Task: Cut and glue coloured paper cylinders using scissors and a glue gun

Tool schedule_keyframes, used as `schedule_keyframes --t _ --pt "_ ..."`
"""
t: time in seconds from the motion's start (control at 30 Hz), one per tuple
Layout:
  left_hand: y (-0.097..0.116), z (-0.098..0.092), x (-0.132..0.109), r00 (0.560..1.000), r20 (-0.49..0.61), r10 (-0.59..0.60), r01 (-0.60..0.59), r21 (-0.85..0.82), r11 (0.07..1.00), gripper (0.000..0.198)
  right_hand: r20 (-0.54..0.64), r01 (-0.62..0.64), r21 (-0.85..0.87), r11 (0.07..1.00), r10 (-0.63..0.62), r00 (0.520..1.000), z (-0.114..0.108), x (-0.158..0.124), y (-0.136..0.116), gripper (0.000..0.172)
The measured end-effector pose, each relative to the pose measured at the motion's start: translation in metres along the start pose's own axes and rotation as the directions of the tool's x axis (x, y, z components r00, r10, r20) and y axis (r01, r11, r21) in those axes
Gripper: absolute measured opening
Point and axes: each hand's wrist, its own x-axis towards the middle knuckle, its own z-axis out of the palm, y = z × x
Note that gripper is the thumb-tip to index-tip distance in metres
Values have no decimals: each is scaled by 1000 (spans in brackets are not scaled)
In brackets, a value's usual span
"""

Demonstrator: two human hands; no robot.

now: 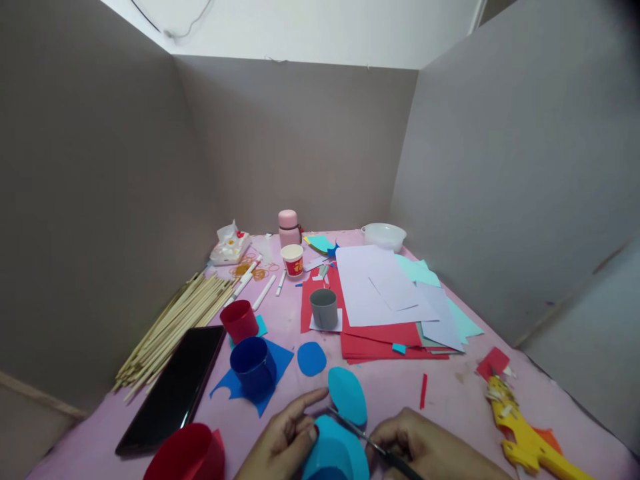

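My left hand pinches a light-blue paper piece between thumb and fingers. A rounded blue shape, partly cut off by the bottom edge, sits on it. My right hand is closed round a pair of scissors, whose blades lie across the held paper, pointing left. Just beyond the blades is a rounded light-blue paper flap; I cannot tell whether it still joins the held piece. Near my left hand stand a dark-blue paper cup on blue paper and a red paper cup. A blue paper disc lies farther off.
A black phone and many thin sticks lie left. Another red cup, a grey cup and stacked paper sheets stand beyond. A yellow glue gun lies right. Grey partitions enclose the table.
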Motion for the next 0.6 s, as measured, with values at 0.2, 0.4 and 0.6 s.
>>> schedule_keyframes --t 0.2,0.4,0.6 --pt "-8 -12 10 1000 11 19 -18 -51 999 49 -141 -7 81 997 18 990 -14 -4 4 51" --pt "-20 -25 21 999 45 8 2 -225 974 57 -188 91 133 987 -65 980 -20 -7 0 59" --pt "9 -7 10 998 -32 52 -57 -209 976 65 -342 206 141 968 -147 928 -16 1 1 53"
